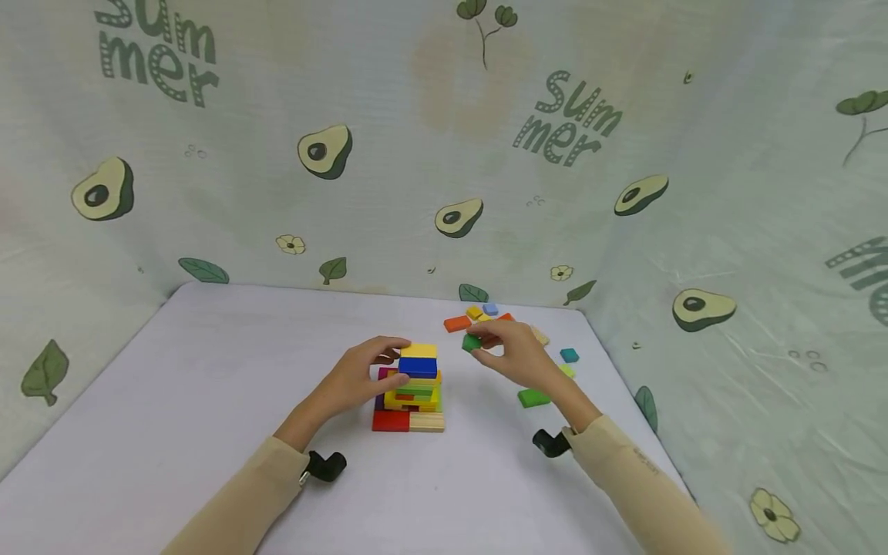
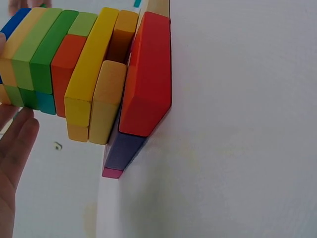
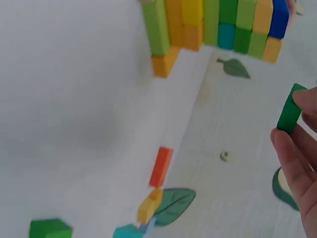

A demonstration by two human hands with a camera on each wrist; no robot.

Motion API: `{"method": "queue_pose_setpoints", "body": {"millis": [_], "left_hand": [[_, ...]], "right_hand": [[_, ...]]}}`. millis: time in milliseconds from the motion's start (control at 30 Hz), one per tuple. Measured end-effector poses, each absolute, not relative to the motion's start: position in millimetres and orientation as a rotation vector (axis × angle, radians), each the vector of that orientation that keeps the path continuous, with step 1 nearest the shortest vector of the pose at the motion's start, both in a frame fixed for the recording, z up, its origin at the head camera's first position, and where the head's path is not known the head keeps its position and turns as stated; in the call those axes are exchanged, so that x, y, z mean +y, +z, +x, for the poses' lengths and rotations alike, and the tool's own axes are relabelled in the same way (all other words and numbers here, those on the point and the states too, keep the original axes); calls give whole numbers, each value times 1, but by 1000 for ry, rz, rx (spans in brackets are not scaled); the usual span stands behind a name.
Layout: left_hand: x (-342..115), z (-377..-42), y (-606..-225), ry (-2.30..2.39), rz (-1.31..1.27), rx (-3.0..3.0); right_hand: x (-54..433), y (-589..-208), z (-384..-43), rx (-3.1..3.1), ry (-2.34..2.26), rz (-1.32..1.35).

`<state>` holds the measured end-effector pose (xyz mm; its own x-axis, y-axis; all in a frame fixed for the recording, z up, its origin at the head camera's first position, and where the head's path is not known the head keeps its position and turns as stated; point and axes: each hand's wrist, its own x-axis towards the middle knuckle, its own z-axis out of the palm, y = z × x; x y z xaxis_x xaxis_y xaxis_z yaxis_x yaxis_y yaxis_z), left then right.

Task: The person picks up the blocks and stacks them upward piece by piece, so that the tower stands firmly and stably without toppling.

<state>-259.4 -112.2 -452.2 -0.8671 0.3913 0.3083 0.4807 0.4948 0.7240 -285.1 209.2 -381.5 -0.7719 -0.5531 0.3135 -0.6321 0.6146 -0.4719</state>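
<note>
A layered tower of coloured wooden blocks stands on the table, with a blue block and a yellow one at its top. My left hand is at the tower's upper left side, its thumb by the front of the blue block. In the left wrist view its fairly straight fingers lie along the tower's side. To the right of the tower, my right hand holds a green block raised, pinched between thumb and fingers. The tower's far side is hidden in the head view.
Loose blocks lie on the right of the white table: an orange-red one, a teal one, a green one and several more near the back edge. A printed cloth hangs behind the table.
</note>
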Motion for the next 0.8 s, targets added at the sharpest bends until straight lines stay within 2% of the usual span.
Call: {"method": "queue_pose_setpoints", "body": {"millis": [167,333,800], "left_hand": [[-114,-259,-453,-1342,-784,-2604],[-114,-259,-454,-1350,-804,-2575],[-114,-259,-455,-1359,-763,-2585]], "right_hand": [[166,-372,-281,-2669,847,1148],[147,-378,-285,-2646,847,1215],[151,-395,-294,-2591,965,1203]]}}
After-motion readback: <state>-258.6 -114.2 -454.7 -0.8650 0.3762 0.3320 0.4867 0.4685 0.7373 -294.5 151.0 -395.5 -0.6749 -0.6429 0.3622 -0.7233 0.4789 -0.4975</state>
